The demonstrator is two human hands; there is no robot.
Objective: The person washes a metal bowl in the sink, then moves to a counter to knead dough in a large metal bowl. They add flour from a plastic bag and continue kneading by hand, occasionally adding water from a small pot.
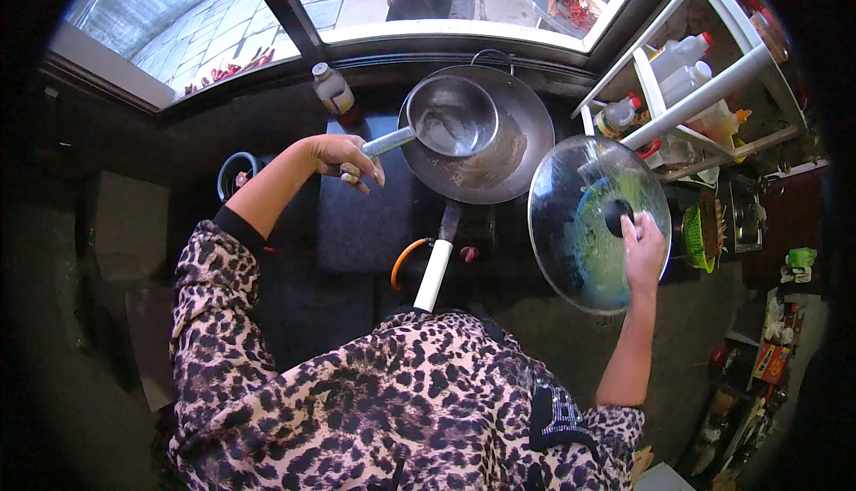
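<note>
My left hand [344, 162] grips the handle of a metal ladle-like pot [452, 116], whose round bowl hangs over the wok. The wok [528, 156] sits on the counter by the window, its white handle [433, 275] pointing towards me; a thin wet film shows on its inside. My right hand [643, 250] holds a glass lid [555, 223] by its black knob [618, 217], to the right of the wok and tilted. Through the lid I see green and blue shapes, blurred behind the glass.
A bottle with a white cap [333, 93] stands left of the wok under the window. On the right, a white rack [709, 103] holds several bottles. A green basket [699, 237] is beyond the lid. An orange hose [404, 263] curves at the counter's front.
</note>
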